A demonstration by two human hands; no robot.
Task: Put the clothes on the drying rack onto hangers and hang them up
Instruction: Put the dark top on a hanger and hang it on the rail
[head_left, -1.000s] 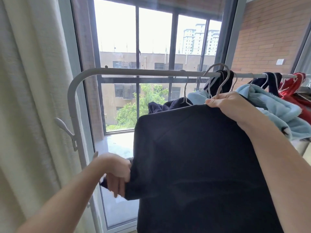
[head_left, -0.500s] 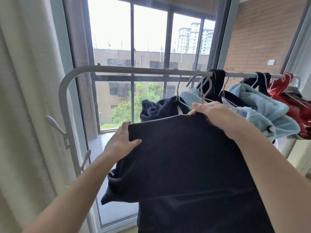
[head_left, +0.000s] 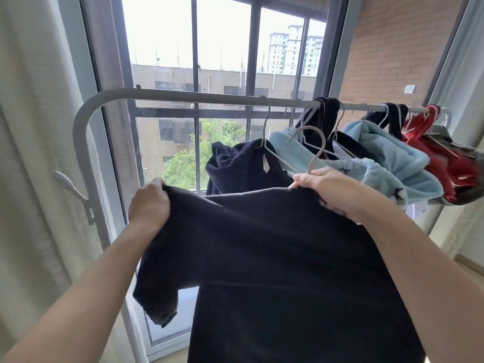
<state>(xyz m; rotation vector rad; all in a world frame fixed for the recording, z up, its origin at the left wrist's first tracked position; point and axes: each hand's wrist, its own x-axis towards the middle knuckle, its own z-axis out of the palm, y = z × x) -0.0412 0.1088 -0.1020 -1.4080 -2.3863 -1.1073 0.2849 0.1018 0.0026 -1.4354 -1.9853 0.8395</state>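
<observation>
- At a tall barred window (head_left: 222, 48) facing apartment blocks and a green tree, a person stood with both arms raised; a pale curtain (head_left: 31, 153) hung at the left and a brick wall (head_left: 392, 48) closed the right.
- A dark navy top (head_left: 275, 258), the largest thing in view, was held up in front of the person and below the rail, its body hanging down out of frame and one short sleeve drooping at the left.
- A white drying rack (head_left: 170, 94) crossed the window, its top rail curving down at the left corner.
- Clothes already on hangers crowded the rail's right half: a navy velvet garment (head_left: 241, 169) nearest the held top, then light blue fleece garments (head_left: 387, 153), then a red garment (head_left: 440, 158) at the far end.
- The left hand (head_left: 149, 205) gripped the top's left shoulder, fingers curled tight round a bunch of cloth.
- The right hand (head_left: 324, 189) clutched the top's neckline together with the neck of a grey wire hanger (head_left: 318, 145), fingers closed round both.
- The hanger's hook rose above that hand, under the rail and apart from it; a thin grey edge ran along the top's shoulder line.
- A white peg (head_left: 68, 184) jutted from the rack's left post.
</observation>
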